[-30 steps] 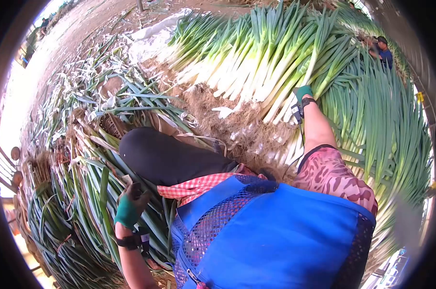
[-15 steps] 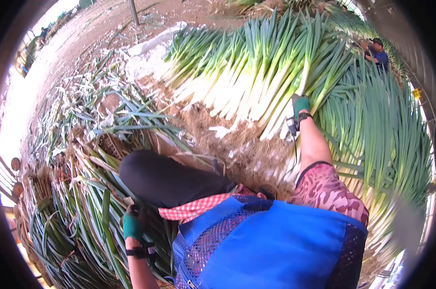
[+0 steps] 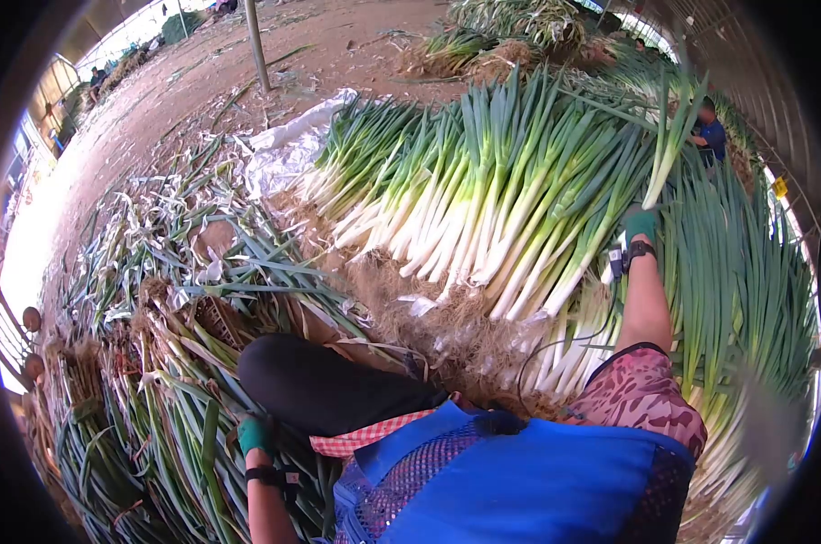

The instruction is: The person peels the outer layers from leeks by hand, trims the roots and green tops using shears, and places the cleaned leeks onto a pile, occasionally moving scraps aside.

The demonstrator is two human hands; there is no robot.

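Observation:
My right hand (image 3: 640,224), in a green glove, is closed round the white lower end of a large green onion (image 3: 665,154), whose leaves point up and away from me. It is above the right side of a row of clean, white-stemmed green onions (image 3: 483,208). My left hand (image 3: 255,437), also gloved in green, is low beside my dark-trousered knee, over a heap of untrimmed green onions (image 3: 179,399). Its fingers are dark and partly hidden among the leaves, so I cannot tell whether they grip a stalk.
A tall stack of green onions (image 3: 728,245) stands along the right. Stripped leaves (image 3: 193,254) litter the ground at left, near white plastic sheeting (image 3: 293,140). Root waste (image 3: 410,317) lies before me. A metal post (image 3: 256,50) rises behind. Another person (image 3: 711,136) is at the far right.
My right hand has moved right with the green onion, lifting it away from the row. My left hand has shifted slightly down toward the heap. The view has tilted up somewhat.

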